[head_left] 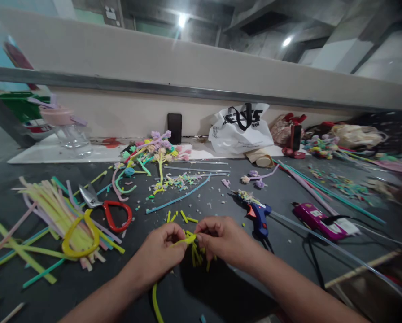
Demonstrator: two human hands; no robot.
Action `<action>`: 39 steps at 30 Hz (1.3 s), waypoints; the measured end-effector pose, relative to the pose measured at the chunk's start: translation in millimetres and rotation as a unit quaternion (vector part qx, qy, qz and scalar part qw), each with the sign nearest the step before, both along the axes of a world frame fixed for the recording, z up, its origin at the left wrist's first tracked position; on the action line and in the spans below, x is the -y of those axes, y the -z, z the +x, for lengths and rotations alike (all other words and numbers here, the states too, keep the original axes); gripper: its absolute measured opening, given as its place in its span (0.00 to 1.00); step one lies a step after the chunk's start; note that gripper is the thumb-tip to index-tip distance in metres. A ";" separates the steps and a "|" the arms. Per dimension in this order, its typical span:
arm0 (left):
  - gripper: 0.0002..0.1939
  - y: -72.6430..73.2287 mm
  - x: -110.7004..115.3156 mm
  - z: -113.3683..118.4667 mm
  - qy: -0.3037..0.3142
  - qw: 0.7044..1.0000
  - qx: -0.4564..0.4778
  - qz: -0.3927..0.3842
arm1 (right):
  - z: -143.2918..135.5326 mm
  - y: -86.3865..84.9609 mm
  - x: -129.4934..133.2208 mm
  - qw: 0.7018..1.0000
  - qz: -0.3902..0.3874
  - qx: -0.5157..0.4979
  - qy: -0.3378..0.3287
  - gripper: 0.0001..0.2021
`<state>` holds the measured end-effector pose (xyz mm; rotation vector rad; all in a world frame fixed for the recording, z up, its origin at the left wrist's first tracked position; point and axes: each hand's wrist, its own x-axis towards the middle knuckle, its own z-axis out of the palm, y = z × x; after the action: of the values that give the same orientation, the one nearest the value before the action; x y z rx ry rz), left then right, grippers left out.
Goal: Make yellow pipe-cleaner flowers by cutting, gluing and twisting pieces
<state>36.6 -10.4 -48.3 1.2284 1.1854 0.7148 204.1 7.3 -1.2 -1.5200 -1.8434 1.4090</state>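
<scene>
My left hand point(163, 253) pinches a long yellow-green pipe cleaner point(156, 299), whose tail hangs down toward the front edge of view. Close beside it, my right hand point(223, 240) has its thumb and fingers closed on the same pipe cleaner near its end. The fingertips almost meet, so the tip is partly hidden. Short cut yellow pieces point(197, 258) lie below and between my hands, and more short pieces point(184, 217) are scattered just beyond them. A blue glue gun point(262, 223) with an orange trigger rests right of my right hand.
Scissors point(91, 198) with red and yellow handles lie on a pile of pipe cleaners point(49, 206) at left. Behind are pipe-cleaner flowers point(160, 154), a phone point(174, 128), a bottle point(71, 140) and a white bag point(238, 139). A purple power strip point(317, 220) with cords is at right.
</scene>
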 end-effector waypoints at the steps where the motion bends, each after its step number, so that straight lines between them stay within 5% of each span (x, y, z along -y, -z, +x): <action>1: 0.06 -1.2 -0.2 -0.3 0.002 1.000 -0.005 0.000 | -0.7 -0.5 0.0 1.000 0.003 0.003 -0.001 0.06; 16: 0.07 -19.6 3.4 2.3 0.004 0.998 0.017 -0.063 | 1.4 15.1 -0.6 0.998 -0.019 -0.052 0.025 0.04; 26: 0.15 -19.2 3.8 -7.3 0.056 0.965 0.177 -0.185 | 16.3 5.9 -0.5 0.988 0.147 -0.040 -0.004 0.03; 34: 0.11 -33.9 0.6 -14.9 0.003 0.962 0.246 -0.116 | 10.4 11.2 2.8 0.974 0.091 -0.200 0.062 0.16; 39: 0.09 -38.8 -1.0 -18.2 -0.004 0.939 0.336 -0.069 | -4.4 18.1 16.1 0.975 0.049 -0.202 0.080 0.10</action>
<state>18.3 -9.4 -9.5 0.7606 0.6537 0.9422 199.8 -8.7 -19.3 -1.1959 -1.4868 1.4039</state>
